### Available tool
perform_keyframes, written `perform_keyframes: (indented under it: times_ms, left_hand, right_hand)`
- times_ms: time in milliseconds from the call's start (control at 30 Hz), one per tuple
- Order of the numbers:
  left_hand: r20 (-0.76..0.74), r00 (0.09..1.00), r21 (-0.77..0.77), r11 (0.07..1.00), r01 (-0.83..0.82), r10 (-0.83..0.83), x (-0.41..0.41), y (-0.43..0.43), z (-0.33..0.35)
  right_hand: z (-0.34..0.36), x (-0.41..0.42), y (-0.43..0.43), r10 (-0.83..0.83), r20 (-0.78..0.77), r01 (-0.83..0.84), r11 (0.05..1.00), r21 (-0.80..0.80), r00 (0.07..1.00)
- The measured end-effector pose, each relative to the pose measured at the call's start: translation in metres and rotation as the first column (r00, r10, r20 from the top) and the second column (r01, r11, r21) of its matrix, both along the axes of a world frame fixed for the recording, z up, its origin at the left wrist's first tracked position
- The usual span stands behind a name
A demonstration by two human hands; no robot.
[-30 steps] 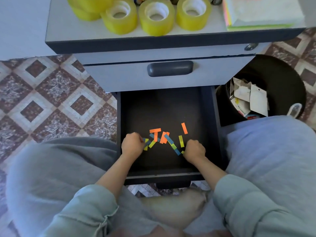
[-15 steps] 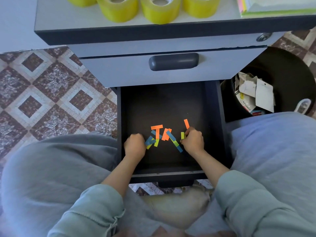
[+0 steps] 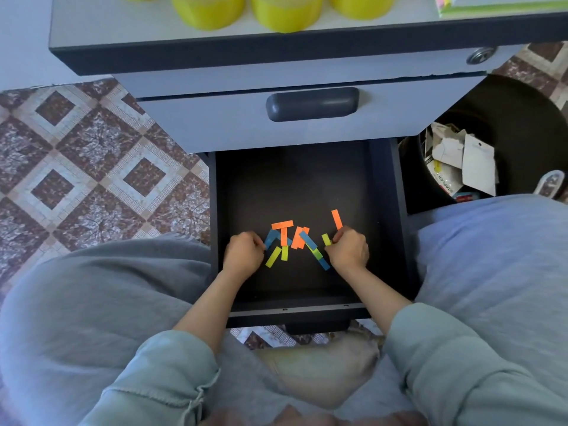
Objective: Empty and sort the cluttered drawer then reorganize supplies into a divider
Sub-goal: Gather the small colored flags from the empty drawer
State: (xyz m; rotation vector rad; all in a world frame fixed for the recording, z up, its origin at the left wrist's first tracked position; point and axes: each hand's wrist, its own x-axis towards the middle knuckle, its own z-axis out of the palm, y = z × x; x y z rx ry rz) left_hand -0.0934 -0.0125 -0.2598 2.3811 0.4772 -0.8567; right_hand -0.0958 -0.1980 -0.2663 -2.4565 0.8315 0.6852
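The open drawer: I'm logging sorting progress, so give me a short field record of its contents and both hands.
drawer: pulled open, dark inside
contents: paper strips, orange, blue and yellow, clustered near the front
left hand: fingers curled at the cluster's left edge; grip unclear
right hand: fingers curled beside a yellow strip; grip unclear
bin: right of drawer, holds paper scraps

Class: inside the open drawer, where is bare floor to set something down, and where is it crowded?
Free: the rear half of the drawer, between the coloured strips and the closed drawer front; also a narrow band along its front wall. Crowded: the middle, where left hand and right hand flank the strips.
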Motion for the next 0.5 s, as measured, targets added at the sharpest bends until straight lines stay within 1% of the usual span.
perform_keyframes:
  times_ms: [67, 167, 233, 333, 400, 500]
  left_hand:
    - [0.04, 0.999, 0.074, 0.997, 0.02, -0.023, -0.001, 0.0, 0.002]
    - [0.094, 0.989, 0.176, 0.979, 0.098, -0.115, -0.004, -0.003, 0.005]
    - [0.067, 0.979, 0.212, 0.962, 0.173, -0.191, -0.007, -0.006, 0.006]
    - [-0.019, 0.951, 0.281, 0.912, 0.3, -0.307, -0.011, -0.012, 0.003]
    - [-0.036, 0.938, 0.316, 0.886, 0.339, -0.346, -0.013, -0.018, 0.0]
    - [-0.033, 0.932, 0.321, 0.879, 0.353, -0.362, -0.015, -0.027, -0.002]
  right_hand:
    - [0.001, 0.0, -0.002, -0.045, 0.002, 0.045, 0.999, -0.01, 0.999]
    - [0.002, -0.001, -0.002, -0.04, -0.022, 0.039, 0.999, -0.031, 0.999]
    - [0.002, 0.0, 0.0, -0.036, -0.031, 0.035, 0.999, -0.027, 0.999]
    - [0.002, 0.001, 0.001, -0.032, -0.04, 0.032, 0.999, -0.012, 0.999]
    - [0.003, 0.0, 0.0, -0.013, -0.044, 0.013, 1.0, -0.006, 0.999]
    - [0.004, -0.002, -0.001, 0.016, -0.041, -0.016, 1.0, 0.006, 0.999]
